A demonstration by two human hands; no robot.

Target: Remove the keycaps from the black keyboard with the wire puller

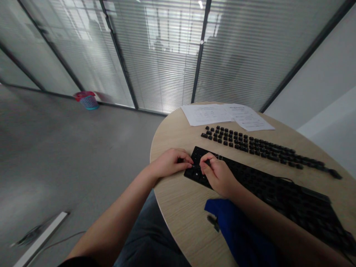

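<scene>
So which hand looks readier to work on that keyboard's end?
Probably the right hand: it pinches a small dark piece right over the keyboard, while the left hand only rests at its corner.

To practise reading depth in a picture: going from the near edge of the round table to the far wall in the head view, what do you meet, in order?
Nearest first: blue cloth → black keyboard → row of loose keycaps → paper sheets → window blinds.
</scene>
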